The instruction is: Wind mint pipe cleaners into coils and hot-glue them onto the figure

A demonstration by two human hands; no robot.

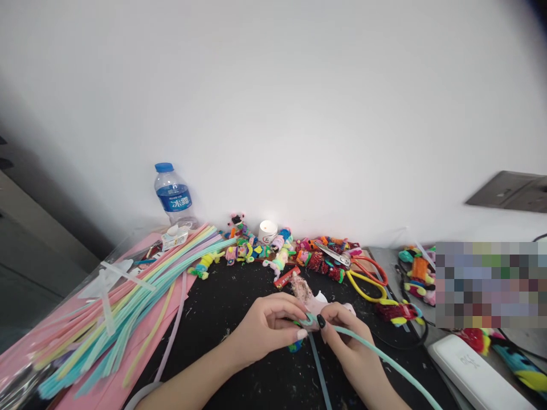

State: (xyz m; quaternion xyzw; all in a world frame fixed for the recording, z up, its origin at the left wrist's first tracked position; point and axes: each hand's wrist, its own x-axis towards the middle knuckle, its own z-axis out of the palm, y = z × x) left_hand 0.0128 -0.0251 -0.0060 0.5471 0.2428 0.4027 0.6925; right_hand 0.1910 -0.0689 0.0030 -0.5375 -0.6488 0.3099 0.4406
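Over the black work surface, my left hand pinches the curled end of a mint-green pipe cleaner between thumb and fingers. Close beside it, my right hand has thumb and fingers closed on the same pipe cleaner, whose long tail runs off to the lower right. A small green and blue bit shows below my left fingertips, partly hidden. Just behind the hands lie a fuzzy pinkish-brown piece and a small red tube or packet. A flat bluish strip passes beneath the hands.
Bundles of pastel pipe cleaners lie on pink sheets at left, near a water bottle. Along the wall sit several small pipe-cleaner figures, a paper cup and scissors. A white power bank rests at right.
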